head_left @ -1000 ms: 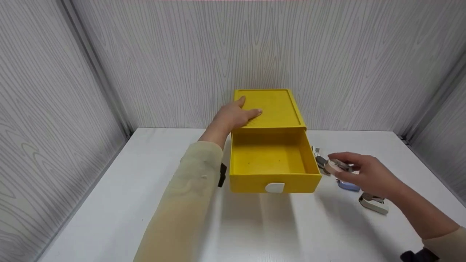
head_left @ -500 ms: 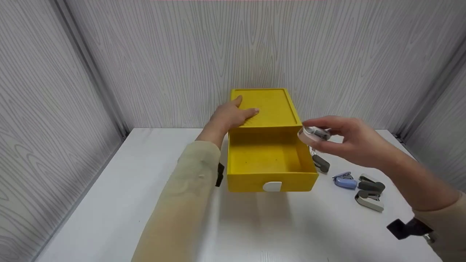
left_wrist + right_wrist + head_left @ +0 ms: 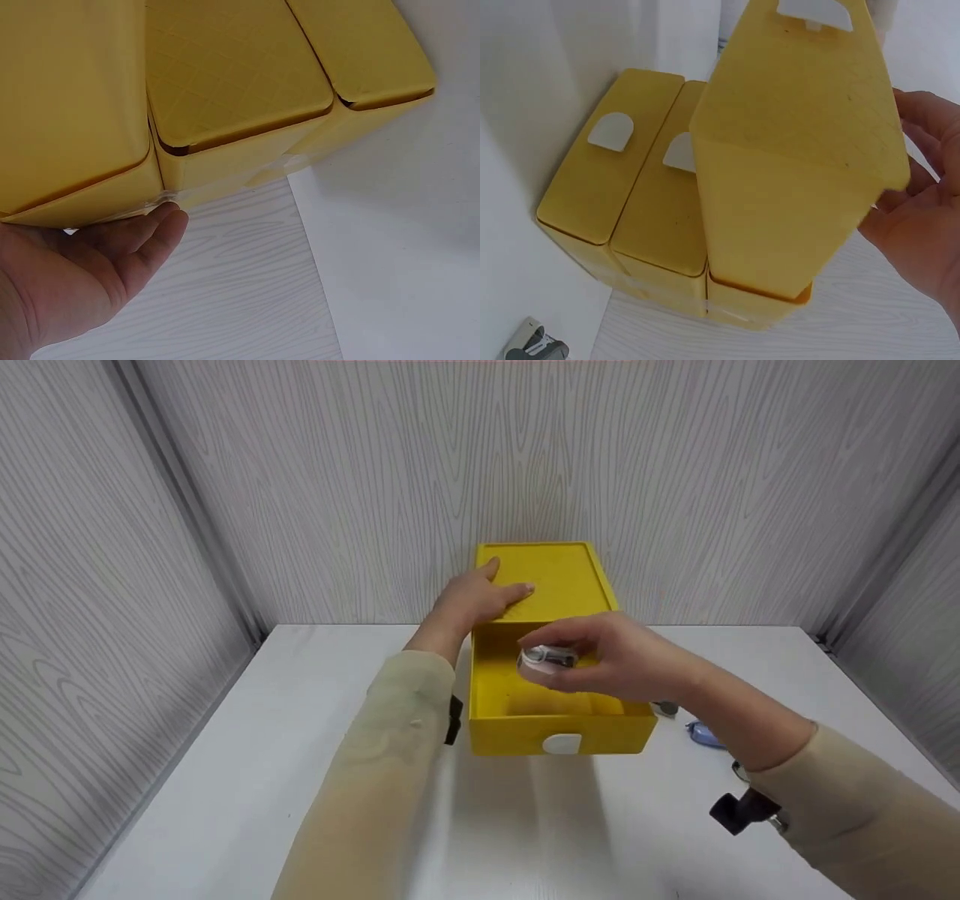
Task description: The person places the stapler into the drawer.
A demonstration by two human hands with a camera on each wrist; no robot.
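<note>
A yellow drawer box [image 3: 562, 577] stands at the back of the white table, and its drawer [image 3: 517, 731] with a white tab handle [image 3: 564, 745] is pulled out toward me. My left hand [image 3: 480, 598] lies flat on the box's top, fingers straight; the left wrist view shows its palm [image 3: 90, 270] against the yellow box [image 3: 225, 82]. My right hand [image 3: 559, 679] pinches a small white and silver stapler [image 3: 546, 658] above the open drawer. In the right wrist view the right hand's fingers [image 3: 922, 217] show beside the drawer [image 3: 795, 165].
On the table to the right of the drawer lie a grey stapler [image 3: 664, 708] and a blue stapler [image 3: 703, 733], partly hidden by my right forearm. Another stapler [image 3: 534, 343] shows in the right wrist view. Grey wood-grain walls close in the table on three sides.
My right hand lifted the small stapler from the table at the right and carried it left, to above the open drawer. The left hand stayed flat on the box.
</note>
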